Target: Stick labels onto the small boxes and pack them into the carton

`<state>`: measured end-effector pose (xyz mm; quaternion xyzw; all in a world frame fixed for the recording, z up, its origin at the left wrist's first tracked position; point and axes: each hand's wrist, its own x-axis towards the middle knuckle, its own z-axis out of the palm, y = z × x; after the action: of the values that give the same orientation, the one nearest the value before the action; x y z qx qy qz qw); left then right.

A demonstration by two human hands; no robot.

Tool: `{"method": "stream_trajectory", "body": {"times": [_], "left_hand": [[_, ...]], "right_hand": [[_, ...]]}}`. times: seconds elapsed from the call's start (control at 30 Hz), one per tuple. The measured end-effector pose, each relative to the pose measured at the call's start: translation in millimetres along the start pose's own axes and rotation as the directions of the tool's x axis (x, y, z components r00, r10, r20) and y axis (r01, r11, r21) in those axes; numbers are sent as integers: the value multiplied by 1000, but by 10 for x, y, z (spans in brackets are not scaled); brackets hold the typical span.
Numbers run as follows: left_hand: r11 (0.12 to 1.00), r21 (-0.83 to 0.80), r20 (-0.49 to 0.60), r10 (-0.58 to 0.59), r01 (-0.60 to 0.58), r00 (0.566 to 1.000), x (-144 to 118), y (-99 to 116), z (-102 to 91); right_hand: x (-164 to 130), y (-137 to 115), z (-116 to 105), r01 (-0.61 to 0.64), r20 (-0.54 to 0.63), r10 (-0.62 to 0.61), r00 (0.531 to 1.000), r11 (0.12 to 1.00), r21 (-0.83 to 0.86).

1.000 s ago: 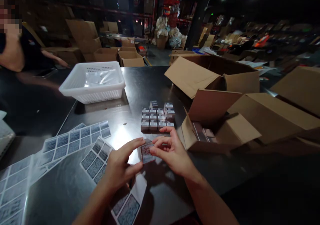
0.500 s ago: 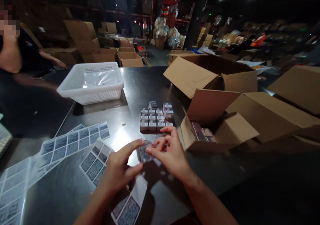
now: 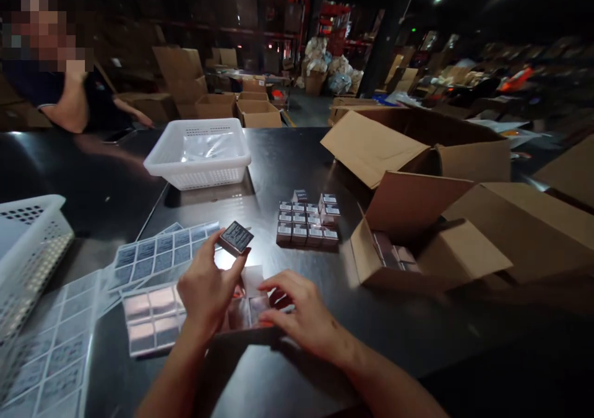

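My left hand (image 3: 206,291) pinches a small box (image 3: 236,238) between thumb and fingers, tilted above the table. The box's upper face carries a dark label with fine print. Lower and to the right, my right hand (image 3: 304,310) has its thumb and fingers closed on the edge of a sticker sheet (image 3: 250,311), whose shiny squares catch the light. My left hand and wrist hide part of that sheet. Another sticker sheet (image 3: 151,319) with reflective squares lies left of my left wrist. Beyond my hands stand several small boxes (image 3: 299,232) in rows, barcode labels showing.
More sticker sheets (image 3: 60,337) overlap at left. White baskets stand behind (image 3: 199,180) and at the left edge (image 3: 34,251). On the right are an open carton (image 3: 371,260) holding small boxes and a larger carton (image 3: 378,143). A person (image 3: 69,102) is across the table.
The small box has gone up and left in my left hand, its label now facing up. My right hand has left the box for the sticker sheet. The view has turned left.
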<state>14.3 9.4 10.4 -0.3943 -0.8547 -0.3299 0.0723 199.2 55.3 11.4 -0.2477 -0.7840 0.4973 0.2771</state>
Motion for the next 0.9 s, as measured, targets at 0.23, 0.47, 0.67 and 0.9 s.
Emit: {"method": "stream_trajectory", "body": {"times": [0.23,0.47,0.67,0.9], "left_hand": [[992,-121,142,-13,31,990,79,-17,27],[971,-216,191,-66,108,979,115,-50,102],[954,-215,249,-154,209,956,141,-58,118],[968,-191,392,-78,164,917,111,-51,143]], "right_hand": [[51,97,26,91,17,-90,996,995,-39],[23,127,32,320,-19,-329,944,928,-193],[-13,165,40,487,40,-501,864,814,-316],[-6,129,56,418,71,-414,907,871,-260]]}}
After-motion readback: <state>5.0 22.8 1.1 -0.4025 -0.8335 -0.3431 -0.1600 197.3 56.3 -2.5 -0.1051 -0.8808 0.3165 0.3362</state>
